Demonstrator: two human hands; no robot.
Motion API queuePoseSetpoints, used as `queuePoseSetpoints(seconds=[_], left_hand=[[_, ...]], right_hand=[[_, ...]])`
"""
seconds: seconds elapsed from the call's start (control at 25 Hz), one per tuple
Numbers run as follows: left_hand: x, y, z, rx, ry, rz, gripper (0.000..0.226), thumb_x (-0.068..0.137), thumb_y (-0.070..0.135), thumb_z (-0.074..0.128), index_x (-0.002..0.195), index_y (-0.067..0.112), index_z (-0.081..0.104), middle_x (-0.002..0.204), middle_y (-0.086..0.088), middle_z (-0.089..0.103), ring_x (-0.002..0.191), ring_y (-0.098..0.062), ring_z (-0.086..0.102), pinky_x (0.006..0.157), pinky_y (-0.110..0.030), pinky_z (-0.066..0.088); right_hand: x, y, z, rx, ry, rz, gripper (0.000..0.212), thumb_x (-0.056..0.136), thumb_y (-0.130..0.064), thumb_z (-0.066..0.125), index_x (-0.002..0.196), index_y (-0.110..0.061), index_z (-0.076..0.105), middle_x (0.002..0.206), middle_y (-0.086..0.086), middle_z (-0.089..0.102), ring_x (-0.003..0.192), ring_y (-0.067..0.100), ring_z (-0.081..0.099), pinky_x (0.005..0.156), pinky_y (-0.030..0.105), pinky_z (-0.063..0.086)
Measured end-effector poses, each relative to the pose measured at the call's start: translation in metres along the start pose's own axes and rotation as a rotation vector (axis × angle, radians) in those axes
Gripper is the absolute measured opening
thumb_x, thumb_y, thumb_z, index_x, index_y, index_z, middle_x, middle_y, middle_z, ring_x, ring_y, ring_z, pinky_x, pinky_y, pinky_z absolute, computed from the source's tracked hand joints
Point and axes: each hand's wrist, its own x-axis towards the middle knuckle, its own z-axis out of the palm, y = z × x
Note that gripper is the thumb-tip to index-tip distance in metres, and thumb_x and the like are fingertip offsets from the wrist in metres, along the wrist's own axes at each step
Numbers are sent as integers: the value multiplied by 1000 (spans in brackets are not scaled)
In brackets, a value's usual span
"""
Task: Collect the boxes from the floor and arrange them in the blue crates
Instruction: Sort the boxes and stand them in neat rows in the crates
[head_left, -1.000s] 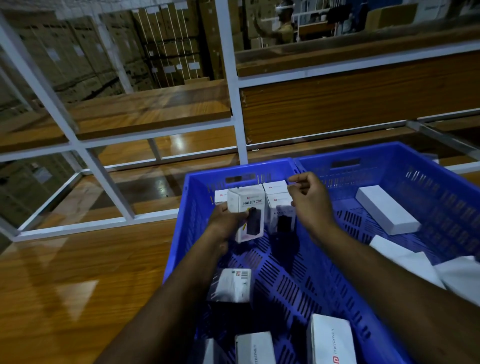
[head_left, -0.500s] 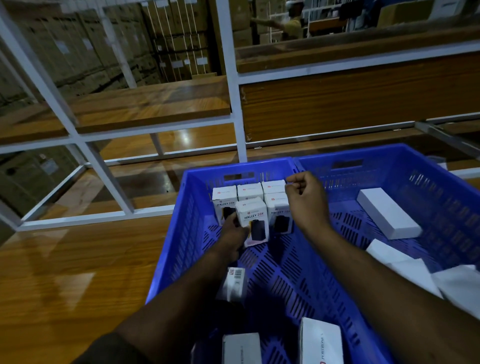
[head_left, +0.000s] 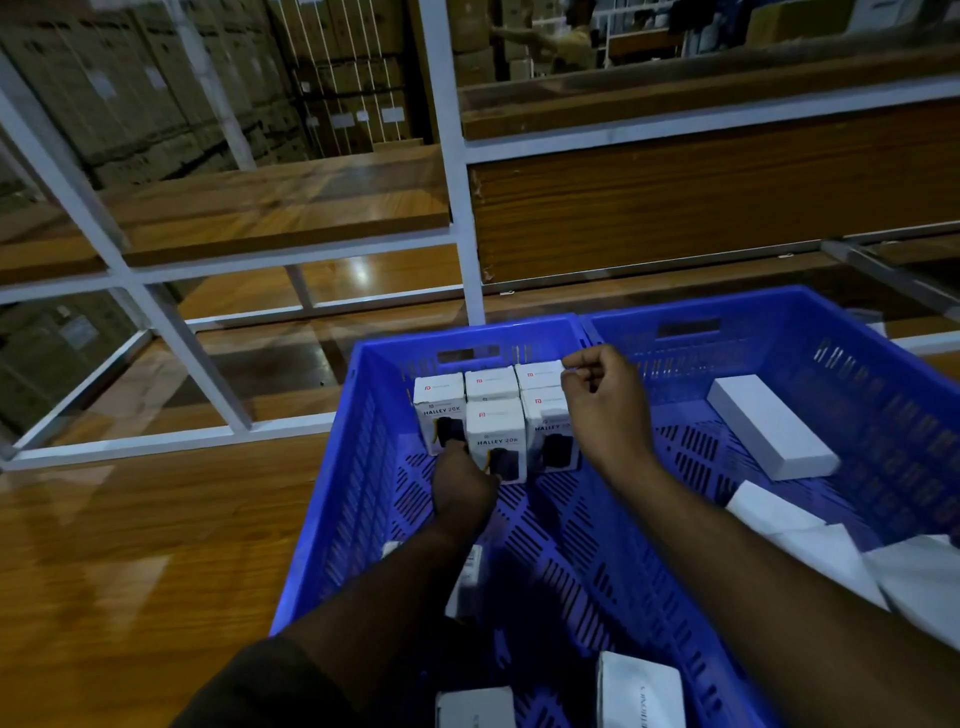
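Two blue crates stand side by side, the left crate (head_left: 332, 519) and the right crate (head_left: 883, 374). Several white "Halley 20K" boxes stand upright in rows at the left crate's far end. My left hand (head_left: 462, 483) holds the front middle Halley box (head_left: 496, 431) by its lower left corner, and the box stands on the crate floor against its neighbours. My right hand (head_left: 605, 410) hovers over the right-hand boxes with fingers curled and nothing in it, fingertips close to the back right box (head_left: 537, 373).
Loose white boxes (head_left: 636, 691) lie at the left crate's near end, one partly under my left forearm. Longer flat white boxes (head_left: 769, 426) lie in the right crate. Both crates sit on a wooden surface (head_left: 130, 545) with white racking (head_left: 452, 208) behind.
My left hand has lowered the Halley box into the front row beside the others. My right hand has stayed above the right-hand boxes.
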Motion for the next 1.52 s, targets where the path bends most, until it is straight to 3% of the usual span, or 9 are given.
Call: queuePoseSetpoints(seconds=[0.2, 0.4, 0.56, 0.68, 0.84, 0.96, 1.12, 1.28, 1.52], left_hand=[[13, 6, 3, 100, -1, -6, 53, 80, 24, 82, 114, 0, 50, 110, -16, 63, 101, -33, 63, 69, -32, 42], [20, 2, 9, 119, -12, -43, 59, 75, 23, 86, 115, 1, 50, 113, -17, 64, 105, -33, 63, 75, -36, 49], [23, 0, 6, 127, -53, -30, 63, 75, 22, 87, 119, -1, 49, 117, -16, 64, 109, -31, 62, 71, -29, 40], [25, 0, -2, 131, -112, -57, 66, 70, 17, 89, 121, -4, 52, 120, -15, 65, 110, -31, 64, 75, -32, 48], [23, 0, -35, 230, -170, -83, 49, 75, 20, 87, 107, -1, 58, 113, -16, 66, 108, -28, 66, 72, -30, 47], [16, 4, -66, 432, -405, 66, 44, 79, 42, 81, 89, 1, 67, 105, -16, 73, 97, -28, 69, 74, -31, 50], [-23, 7, -93, 571, -881, 206, 64, 64, 50, 87, 113, 14, 70, 102, 4, 71, 86, -14, 61, 72, -24, 49], [-40, -13, -91, 918, -858, 388, 70, 72, 26, 89, 131, 15, 52, 126, -6, 62, 107, -20, 63, 81, -23, 48], [-44, -2, -88, 920, -844, 339, 77, 76, 41, 84, 133, 5, 47, 135, -14, 58, 115, -27, 61, 93, -39, 54]], right_hand=[[2, 3, 2, -14, -7, -1, 7, 94, -14, 59, 99, -19, 61, 102, 5, 61, 82, 11, 59, 64, 20, 44], [0, 1, 2, -9, -33, -38, 10, 93, -12, 59, 95, -21, 60, 103, 5, 61, 83, 7, 58, 69, 21, 47], [-3, -1, 1, -85, -75, -64, 7, 93, -14, 59, 93, -21, 61, 104, 2, 57, 80, 3, 57, 56, 10, 42], [-4, -2, 1, -132, -115, -80, 8, 92, -13, 60, 92, -21, 61, 101, 2, 56, 77, 2, 55, 51, 9, 41], [-8, -1, 4, -203, -239, -118, 7, 93, -14, 59, 90, -19, 60, 95, -3, 54, 78, 7, 54, 71, 22, 43], [-8, -1, 3, -185, -253, -109, 6, 94, -13, 59, 89, -17, 61, 93, -4, 54, 79, 9, 54, 76, 29, 43], [-7, -1, 4, -158, -233, -86, 6, 93, -13, 59, 89, -16, 62, 99, 3, 59, 81, 13, 56, 74, 27, 41], [-7, -1, 5, -157, -236, -89, 7, 92, -13, 60, 87, -18, 63, 97, 3, 62, 83, 16, 59, 74, 29, 44], [-11, -3, 1, -146, -299, -94, 8, 94, -15, 59, 89, -12, 64, 92, 0, 62, 88, 19, 59, 76, 31, 48]])
